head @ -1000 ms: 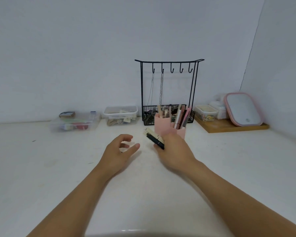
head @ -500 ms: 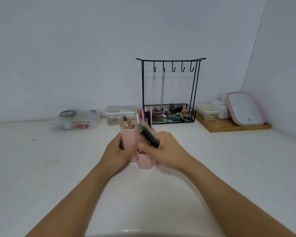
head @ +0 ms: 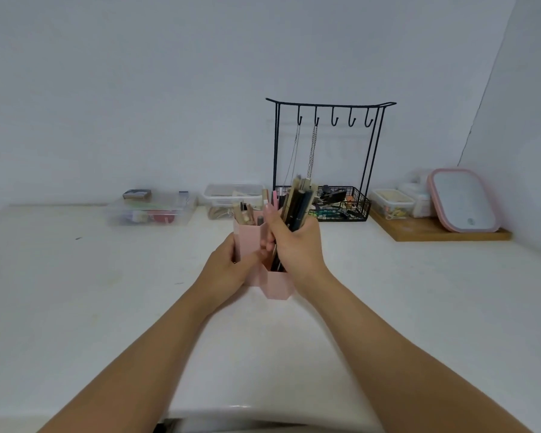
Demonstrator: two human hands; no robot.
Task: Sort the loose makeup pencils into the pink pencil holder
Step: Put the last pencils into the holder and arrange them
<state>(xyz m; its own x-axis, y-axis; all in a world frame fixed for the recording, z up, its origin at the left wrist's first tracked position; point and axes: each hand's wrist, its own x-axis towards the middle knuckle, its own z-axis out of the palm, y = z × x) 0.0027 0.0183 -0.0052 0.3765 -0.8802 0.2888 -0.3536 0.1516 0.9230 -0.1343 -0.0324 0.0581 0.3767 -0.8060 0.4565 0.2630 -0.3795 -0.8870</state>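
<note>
Step in hand: loading. Right hand (head: 297, 245) is gripping a bundle of makeup pencils (head: 295, 206), fingers curled round the shafts, lower ends going down into the front compartment of the pink pencil holder (head: 278, 284). Tips look to be already inside the rim; how deep, can't tell, the hand is covering it.

Left hand (head: 228, 268) is wrapping the holder's left side, steadying it. Grip there is clenched on the pink wall.

Holder is sitting on the white counter (head: 75, 292), centre, close in front of the person. Rear compartments are already carrying other pencils and sticks.

Next move, as I read it: keep the bundle vertical, let the pencils slide down, then loosen the right grip. Left hand should be holding until they settle. The holder looks light and top-heavy, so tipping is the risk.

No loose pencils showing on the counter, so this is probably the last batch.

Surroundings: plain pale wall, corner at right. Black wire jewelry stand (head: 325, 157) with chains behind the holder. Clear plastic boxes (head: 152, 209) along the wall at left. Wooden board (head: 434, 231) at right, carrying a pink-rimmed mirror (head: 461, 200) and small tubs.
</note>
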